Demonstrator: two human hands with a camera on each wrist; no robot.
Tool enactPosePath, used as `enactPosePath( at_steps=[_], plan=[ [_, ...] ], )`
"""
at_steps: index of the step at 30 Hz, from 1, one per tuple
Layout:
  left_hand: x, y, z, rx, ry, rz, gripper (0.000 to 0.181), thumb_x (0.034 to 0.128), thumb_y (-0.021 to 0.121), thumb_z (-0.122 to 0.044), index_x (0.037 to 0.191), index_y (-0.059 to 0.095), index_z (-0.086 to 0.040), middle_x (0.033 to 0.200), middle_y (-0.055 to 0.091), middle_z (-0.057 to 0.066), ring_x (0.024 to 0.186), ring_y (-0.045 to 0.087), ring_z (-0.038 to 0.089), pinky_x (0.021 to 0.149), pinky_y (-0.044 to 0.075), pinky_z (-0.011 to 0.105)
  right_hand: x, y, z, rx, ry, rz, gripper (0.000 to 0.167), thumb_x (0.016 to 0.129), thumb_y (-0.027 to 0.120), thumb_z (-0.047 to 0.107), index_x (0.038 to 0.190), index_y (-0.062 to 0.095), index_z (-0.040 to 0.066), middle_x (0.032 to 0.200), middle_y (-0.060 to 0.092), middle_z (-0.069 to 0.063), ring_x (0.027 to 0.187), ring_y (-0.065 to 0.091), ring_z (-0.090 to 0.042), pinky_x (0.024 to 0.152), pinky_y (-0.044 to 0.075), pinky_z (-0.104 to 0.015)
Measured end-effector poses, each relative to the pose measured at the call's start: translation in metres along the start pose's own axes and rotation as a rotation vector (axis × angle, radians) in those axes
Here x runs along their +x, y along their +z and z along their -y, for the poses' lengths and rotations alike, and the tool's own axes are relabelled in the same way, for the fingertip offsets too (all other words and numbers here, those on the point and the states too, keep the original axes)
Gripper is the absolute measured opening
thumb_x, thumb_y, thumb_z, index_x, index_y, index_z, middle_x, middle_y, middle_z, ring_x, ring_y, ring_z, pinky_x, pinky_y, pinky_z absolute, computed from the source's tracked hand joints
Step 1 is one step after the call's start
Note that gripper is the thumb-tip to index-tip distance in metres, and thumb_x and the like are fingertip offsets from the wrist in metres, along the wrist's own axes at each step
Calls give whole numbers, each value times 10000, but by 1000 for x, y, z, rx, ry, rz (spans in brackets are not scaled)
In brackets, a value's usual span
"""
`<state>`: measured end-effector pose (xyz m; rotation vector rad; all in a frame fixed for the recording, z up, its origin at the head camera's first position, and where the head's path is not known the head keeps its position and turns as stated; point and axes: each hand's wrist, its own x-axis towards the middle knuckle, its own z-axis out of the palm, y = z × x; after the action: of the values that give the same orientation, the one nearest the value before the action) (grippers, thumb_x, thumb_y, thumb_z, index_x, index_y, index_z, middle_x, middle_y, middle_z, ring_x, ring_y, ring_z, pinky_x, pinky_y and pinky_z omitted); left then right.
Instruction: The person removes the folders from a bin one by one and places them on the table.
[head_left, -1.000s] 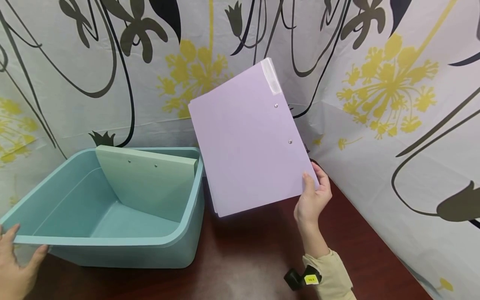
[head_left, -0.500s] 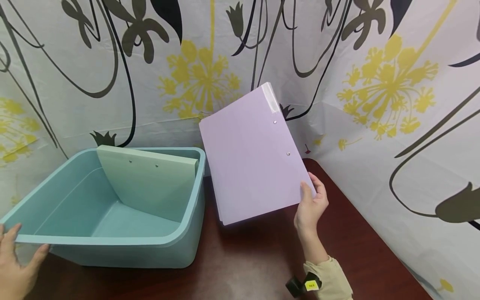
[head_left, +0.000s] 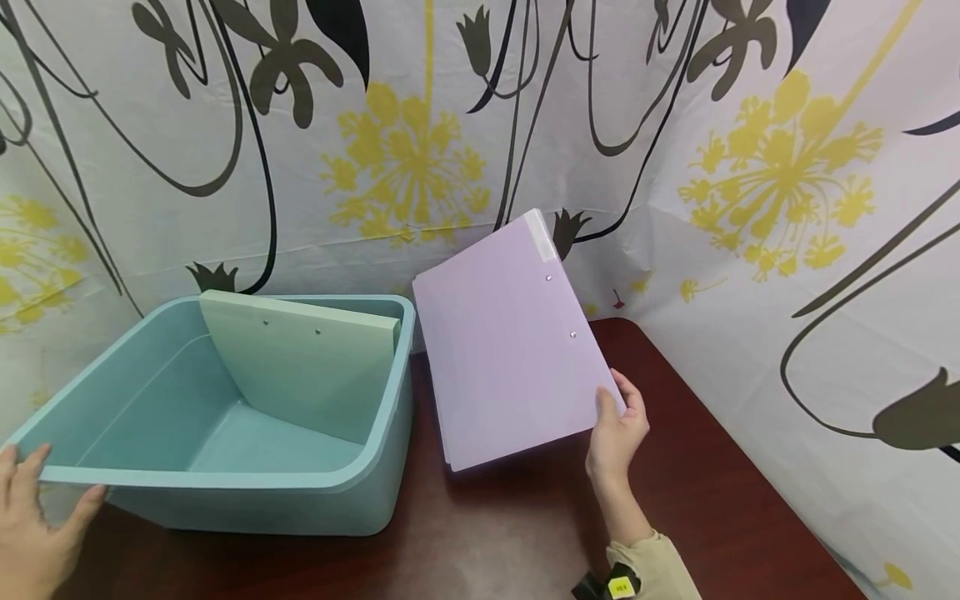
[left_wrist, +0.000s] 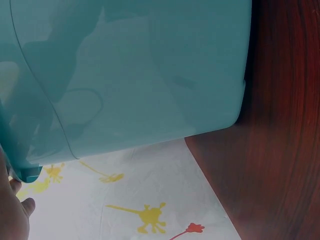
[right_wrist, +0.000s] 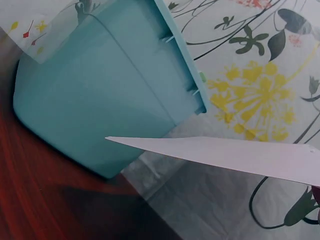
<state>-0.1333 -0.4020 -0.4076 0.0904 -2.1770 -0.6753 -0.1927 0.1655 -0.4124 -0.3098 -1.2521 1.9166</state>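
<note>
My right hand [head_left: 617,429] pinches a lilac folder [head_left: 510,350] by its lower right corner, thumb on the front. The folder is tilted to the right of a blue-green bin [head_left: 262,481], with two rivets and a clear label strip near its right edge. In the right wrist view the folder [right_wrist: 225,154] shows nearly edge-on. A pale green folder [head_left: 300,367] leans inside the bin at the back. My left hand [head_left: 37,525] grips the bin's near left rim, fingers over the edge; in the left wrist view the hand [left_wrist: 15,215] shows at the bin's rim corner.
The dark red-brown table [head_left: 720,517] runs under the bin and to the right. A white cloth [head_left: 840,358] with yellow flowers and grey stems hangs behind the table and along its right side. A black device with a yellow label [head_left: 621,587] sits at the right wrist.
My right hand has lowered the lilac folder towards the table, its top shifting slightly right. The left hand keeps its grip on the rim, and the bin with the green folder stays in place.
</note>
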Motion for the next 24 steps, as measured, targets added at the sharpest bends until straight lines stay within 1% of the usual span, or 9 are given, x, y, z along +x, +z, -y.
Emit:
enactPosePath(
  at_steps=[7, 12, 18, 21, 24],
  plan=[
    [0, 0, -1, 12, 3, 4, 1017, 716, 415, -786, 1298, 379, 47, 1415, 214, 308, 1352, 132, 368, 1093, 52, 445, -5, -6, -11, -68, 47, -23, 268, 851, 496, -77, 1112, 553, -90, 943, 601, -26, 828, 576, -127, 668, 478, -183],
    [0, 0, -1, -6, 11, 0, 1016, 715, 433, -778, 1294, 382, 55, 1412, 215, 311, 1351, 133, 365, 1093, 54, 441, -9, -9, -20, -116, 54, -26, 277, 841, 498, -79, 1112, 556, -88, 927, 602, -14, 817, 574, -112, 660, 471, -173],
    [0, 1, -2, -15, 16, -6, 1015, 714, 440, -776, 1292, 386, 56, 1410, 216, 315, 1352, 135, 360, 1094, 57, 436, -12, -12, -34, -141, 66, -26, 292, 832, 499, -88, 1118, 557, -89, 930, 595, -13, 836, 570, -111, 681, 466, -165],
    [0, 1, -2, -32, 19, -9, 995, 726, 459, -754, 1293, 386, 61, 1409, 214, 319, 1352, 136, 356, 1094, 60, 437, -13, -14, -40, -171, 80, -33, 287, 832, 505, -82, 1111, 571, -69, 940, 596, -16, 840, 569, -103, 686, 463, -159],
    [-1, 1, -1, -47, 9, -5, 937, 759, 483, -704, 1304, 382, 53, 1417, 207, 313, 1355, 131, 346, 1094, 60, 439, -16, -14, -44, -190, 99, -48, 276, 834, 509, -76, 1101, 576, -66, 944, 604, -27, 826, 571, -90, 678, 462, -159]
  ],
)
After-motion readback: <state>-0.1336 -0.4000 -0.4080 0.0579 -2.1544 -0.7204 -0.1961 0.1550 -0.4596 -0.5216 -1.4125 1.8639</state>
